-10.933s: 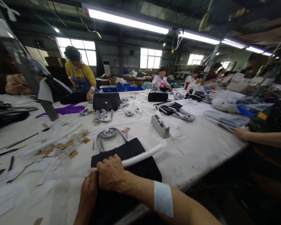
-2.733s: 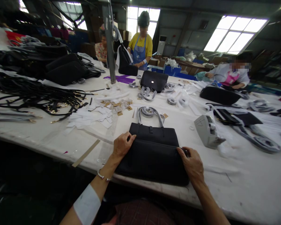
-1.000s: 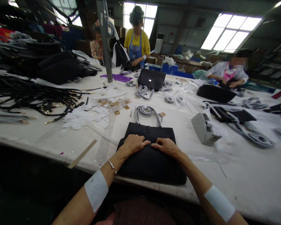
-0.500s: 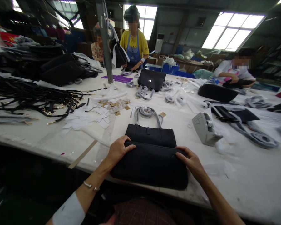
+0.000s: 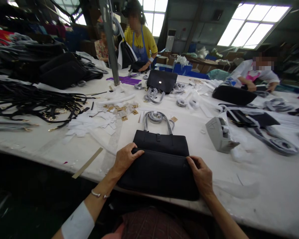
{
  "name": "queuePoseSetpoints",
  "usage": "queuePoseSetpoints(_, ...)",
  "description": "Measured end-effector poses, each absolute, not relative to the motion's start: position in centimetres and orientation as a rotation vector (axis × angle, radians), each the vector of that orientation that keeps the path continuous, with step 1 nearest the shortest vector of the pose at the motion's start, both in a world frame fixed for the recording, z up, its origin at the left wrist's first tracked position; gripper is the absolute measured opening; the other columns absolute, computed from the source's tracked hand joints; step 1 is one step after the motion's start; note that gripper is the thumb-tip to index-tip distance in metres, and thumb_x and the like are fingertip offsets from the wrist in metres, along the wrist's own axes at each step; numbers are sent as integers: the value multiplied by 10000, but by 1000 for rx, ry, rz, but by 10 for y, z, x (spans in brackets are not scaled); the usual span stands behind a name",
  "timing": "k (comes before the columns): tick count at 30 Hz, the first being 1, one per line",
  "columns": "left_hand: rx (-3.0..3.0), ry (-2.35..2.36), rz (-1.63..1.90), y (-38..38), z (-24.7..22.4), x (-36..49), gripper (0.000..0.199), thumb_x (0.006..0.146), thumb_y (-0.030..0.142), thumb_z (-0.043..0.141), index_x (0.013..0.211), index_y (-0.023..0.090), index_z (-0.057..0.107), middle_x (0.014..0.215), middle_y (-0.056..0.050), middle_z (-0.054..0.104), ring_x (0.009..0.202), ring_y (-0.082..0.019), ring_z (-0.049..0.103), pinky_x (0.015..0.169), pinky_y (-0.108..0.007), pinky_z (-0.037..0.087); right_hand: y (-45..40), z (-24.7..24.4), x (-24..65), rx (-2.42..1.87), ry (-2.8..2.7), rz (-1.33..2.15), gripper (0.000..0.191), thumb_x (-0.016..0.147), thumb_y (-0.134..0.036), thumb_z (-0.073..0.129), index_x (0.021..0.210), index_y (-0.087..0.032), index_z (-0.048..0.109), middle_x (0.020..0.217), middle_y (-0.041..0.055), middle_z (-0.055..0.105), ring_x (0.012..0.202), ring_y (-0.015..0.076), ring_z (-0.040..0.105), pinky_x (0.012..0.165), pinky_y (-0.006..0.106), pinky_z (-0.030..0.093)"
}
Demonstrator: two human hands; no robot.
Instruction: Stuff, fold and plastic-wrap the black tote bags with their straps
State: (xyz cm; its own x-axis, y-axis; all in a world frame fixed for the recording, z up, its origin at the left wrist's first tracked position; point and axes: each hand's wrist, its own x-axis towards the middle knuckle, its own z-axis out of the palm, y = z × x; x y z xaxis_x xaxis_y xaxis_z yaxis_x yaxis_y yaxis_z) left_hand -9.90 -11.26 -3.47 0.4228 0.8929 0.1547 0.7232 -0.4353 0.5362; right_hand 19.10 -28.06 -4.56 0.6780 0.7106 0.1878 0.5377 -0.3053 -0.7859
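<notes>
A black handbag (image 5: 159,174) lies at the table's front edge, its wide body toward me and its flap or upper panel beyond. Two wrapped grey handles (image 5: 169,126) reach away from its far side. My left hand (image 5: 126,157) grips the left end of the bag's top edge, thumb on the near face. At the right end of that same edge, my right hand (image 5: 201,174) pinches the corner between thumb and fingers. The fingertips of both hands are partly hidden behind the bag.
White paper slips (image 5: 89,122) and brown tags lie left of the bag, near a heap of black straps (image 5: 37,101). A grey tape dispenser (image 5: 219,134) stands to the right. Another black bag (image 5: 161,81) sits farther back, beside a metal post (image 5: 111,43). Co-workers are across the table.
My right hand has shifted slightly inward and now pinches the bag's right corner. My left hand keeps its hold. A co-worker in yellow has leaned and turned aside.
</notes>
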Motion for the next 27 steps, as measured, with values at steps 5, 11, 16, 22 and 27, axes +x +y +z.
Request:
queuePoseSetpoints(5, 2379, 1325, 714, -117, -38, -99, 384, 852, 586, 506, 862, 210, 579, 850, -18, 652, 828, -189, 616, 758, -290, 445, -281, -49, 190, -2138, -936, 56, 657, 767, -763, 456, 1001, -181, 651, 785, 63, 638, 708, 227, 578, 703, 344, 437)
queuePoseSetpoints(11, 2360, 1303, 726, -114, -37, -99, 355, 842, 566, 532, 873, 220, 600, 851, -13, 668, 808, -180, 620, 754, -286, 457, -275, -39, 189, -2088, -1001, 152, 599, 778, -740, 459, 927, -192, 650, 856, 89, 672, 806, 252, 613, 770, 357, 443)
queuePoseSetpoints(16, 2349, 1271, 752, -115, -40, -99, 336, 839, 551, 548, 885, 224, 609, 851, -13, 672, 830, -180, 623, 776, -288, 461, -272, -33, 186, -2088, -1055, 198, 543, 811, -695, 435, 887, -202, 648, 905, 98, 684, 868, 267, 616, 813, 375, 438)
queuePoseSetpoints(22, 2321, 1107, 649, -105, -32, -103, 230, 855, 445, 566, 958, 252, 638, 953, 5, 695, 909, -175, 632, 824, -277, 455, -269, -34, 187, -2128, -1096, 269, 498, 842, -670, 420, 838, -229, 652, 823, 53, 691, 770, 241, 619, 732, 339, 428)
queuePoseSetpoints(27, 2588, 872, 282, -99, -3, -85, 284, 845, 500, 582, 1019, 288, 654, 968, 5, 695, 873, -186, 647, 774, -278, 442, -267, -35, 189, -2169, -1138, 252, 512, 843, -684, 412, 788, -237, 655, 723, 33, 677, 670, 220, 606, 651, 315, 412)
